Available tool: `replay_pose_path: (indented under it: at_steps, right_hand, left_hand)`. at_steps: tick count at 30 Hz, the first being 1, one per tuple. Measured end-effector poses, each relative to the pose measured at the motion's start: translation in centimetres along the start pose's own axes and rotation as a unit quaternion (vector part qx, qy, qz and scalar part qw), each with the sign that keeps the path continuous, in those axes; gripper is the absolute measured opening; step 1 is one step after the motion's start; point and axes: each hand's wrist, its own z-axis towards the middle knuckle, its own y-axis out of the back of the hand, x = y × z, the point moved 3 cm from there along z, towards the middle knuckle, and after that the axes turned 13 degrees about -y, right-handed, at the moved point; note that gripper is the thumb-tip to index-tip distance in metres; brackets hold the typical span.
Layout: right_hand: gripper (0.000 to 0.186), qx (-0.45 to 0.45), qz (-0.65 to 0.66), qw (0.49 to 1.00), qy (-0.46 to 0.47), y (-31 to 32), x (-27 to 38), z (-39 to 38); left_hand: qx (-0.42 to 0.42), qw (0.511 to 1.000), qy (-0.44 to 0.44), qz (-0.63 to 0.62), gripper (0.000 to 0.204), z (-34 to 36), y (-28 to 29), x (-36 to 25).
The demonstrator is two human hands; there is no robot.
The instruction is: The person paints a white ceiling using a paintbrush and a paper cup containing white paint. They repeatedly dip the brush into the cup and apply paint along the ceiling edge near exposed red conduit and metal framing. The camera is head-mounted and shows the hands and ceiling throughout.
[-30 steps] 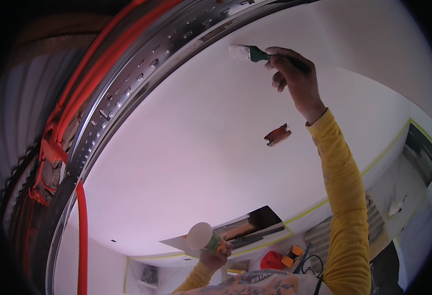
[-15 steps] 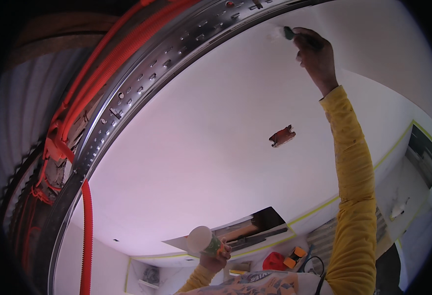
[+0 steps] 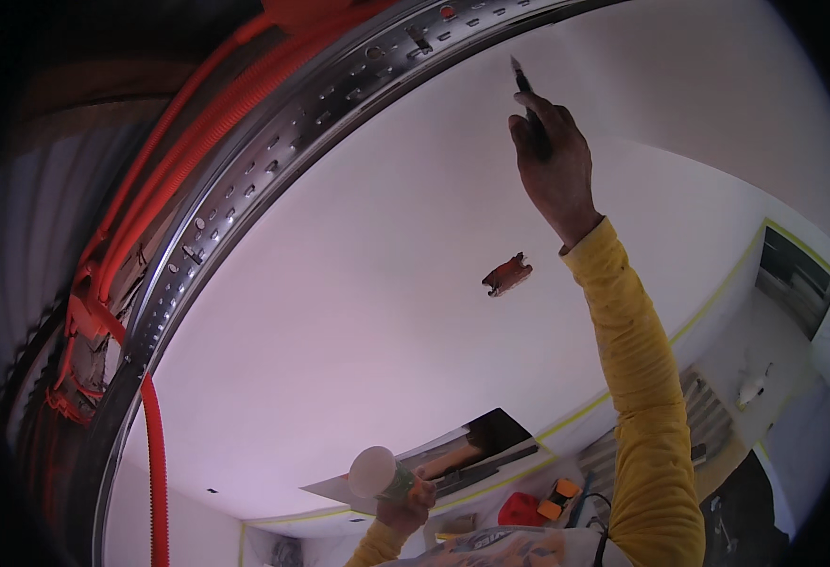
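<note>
Head view: brush [image 3: 522,79] is gripped in R hand [image 3: 558,172], fingers closed round it, prob. for control; cup [image 3: 378,473] is clasped near, L hand [image 3: 407,507] fingers curled, prob. for steadiness.

The head view looks out from the left of two fisheye cameras worn on the person's head, facing a broad white surface [image 3: 339,321] at close range. Its wide field takes in the raised right hand [image 3: 556,170], the lower left hand [image 3: 407,510] and the person's shirt [image 3: 504,546] along the bottom edge, while a metal profile [image 3: 245,178] bends around the upper left.
</note>
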Motion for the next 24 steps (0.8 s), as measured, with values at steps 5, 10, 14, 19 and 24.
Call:
replay_pose_path:
  at_steps: [5, 10, 14, 19, 24]
  right_hand:
    - [0.039, 0.090, -0.139, 0.985, -0.039, 0.0, -2.1, 4.2]
    - [0.038, -0.049, -0.088, 0.991, -0.084, 1.0, -1.6, 4.0]
    - [0.029, 0.126, -0.057, 0.989, -0.048, -0.4, -3.4, 5.8]
    - [0.025, 0.023, -0.043, 0.997, -0.059, -1.6, -1.8, 5.1]
    - [0.017, 0.287, 0.101, 0.952, -0.029, -3.4, 4.3, -4.7]
  left_hand:
    - [-0.040, 0.999, -0.002, -0.025, 0.044, -0.5, 0.0, 0.3]
    - [-0.063, 0.998, 0.001, -0.029, 0.043, -0.3, 0.1, 0.2]
    - [-0.043, 0.999, 0.009, -0.020, 0.042, -0.2, 0.0, 0.3]
    - [-0.026, 1.000, 0.018, 0.001, 0.043, -0.2, 0.2, 0.8]
    - [-0.053, 0.999, 0.006, -0.013, 0.043, 0.0, 0.4, 0.8]
